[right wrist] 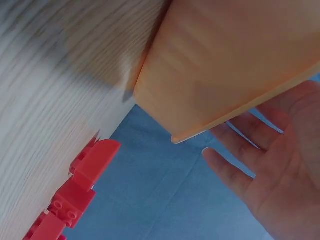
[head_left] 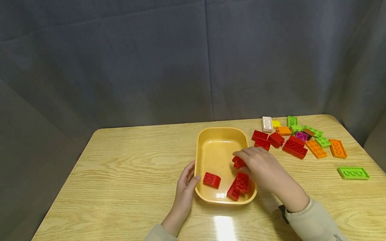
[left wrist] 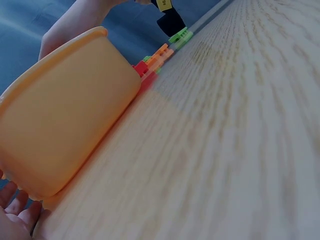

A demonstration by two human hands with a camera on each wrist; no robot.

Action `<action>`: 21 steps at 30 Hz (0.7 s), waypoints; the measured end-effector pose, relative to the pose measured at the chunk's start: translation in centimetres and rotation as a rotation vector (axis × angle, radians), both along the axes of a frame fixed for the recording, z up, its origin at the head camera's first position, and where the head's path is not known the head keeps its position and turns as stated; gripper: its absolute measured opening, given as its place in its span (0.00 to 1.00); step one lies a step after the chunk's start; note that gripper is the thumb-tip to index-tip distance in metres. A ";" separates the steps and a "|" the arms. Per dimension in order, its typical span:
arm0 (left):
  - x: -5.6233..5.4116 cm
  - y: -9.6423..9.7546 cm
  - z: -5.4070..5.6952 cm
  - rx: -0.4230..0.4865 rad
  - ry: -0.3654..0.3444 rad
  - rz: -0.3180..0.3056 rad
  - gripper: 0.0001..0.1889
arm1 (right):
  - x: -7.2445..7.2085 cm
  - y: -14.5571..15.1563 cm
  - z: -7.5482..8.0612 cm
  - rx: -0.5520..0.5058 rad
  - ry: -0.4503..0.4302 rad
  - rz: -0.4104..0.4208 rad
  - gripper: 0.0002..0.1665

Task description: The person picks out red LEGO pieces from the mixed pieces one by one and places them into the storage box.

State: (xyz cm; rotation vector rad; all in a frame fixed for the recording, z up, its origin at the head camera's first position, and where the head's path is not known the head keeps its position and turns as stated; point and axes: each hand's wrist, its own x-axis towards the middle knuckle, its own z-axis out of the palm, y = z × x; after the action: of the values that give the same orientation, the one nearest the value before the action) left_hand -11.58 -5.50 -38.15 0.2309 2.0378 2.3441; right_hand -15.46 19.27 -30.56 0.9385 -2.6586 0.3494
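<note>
A yellow plastic tray (head_left: 219,152) stands on the wooden table. At its left side, my left hand (head_left: 185,190) grips the wall, thumb at the rim and fingers outside. My right hand (head_left: 260,166) reaches over the right rim and pinches a red toy brick (head_left: 238,162) above the tray floor. Part of that brick is hidden by the fingers. Inside the tray, a red brick with a curved end (head_left: 212,180) lies at the near left. Two more red bricks (head_left: 242,183) lie at the near right, one leaning on the other.
Several red bricks (head_left: 295,149) lie right of the tray. Around them are a white brick (head_left: 267,124), a yellow one (head_left: 276,124), and orange (head_left: 338,148), green and purple ones. A long green brick (head_left: 353,173) lies apart, nearer the right edge. A dark curtain (head_left: 150,73) hangs behind the table.
</note>
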 end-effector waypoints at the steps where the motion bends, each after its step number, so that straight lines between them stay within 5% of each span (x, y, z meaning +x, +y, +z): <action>1: 0.0 0.0 0.0 0.000 0.001 -0.003 0.29 | 0.0 0.0 0.0 -0.002 0.000 -0.003 0.28; 21: 0.1 0.0 0.1 -0.018 -0.005 0.013 0.29 | 0.1 0.2 0.3 0.015 -0.008 -0.020 0.29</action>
State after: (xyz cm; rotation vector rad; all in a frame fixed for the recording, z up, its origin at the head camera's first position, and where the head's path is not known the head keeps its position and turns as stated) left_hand -11.51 -5.45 -38.06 0.2115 2.0633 2.3300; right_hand -15.40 19.45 -30.23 0.9160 -2.6797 0.3302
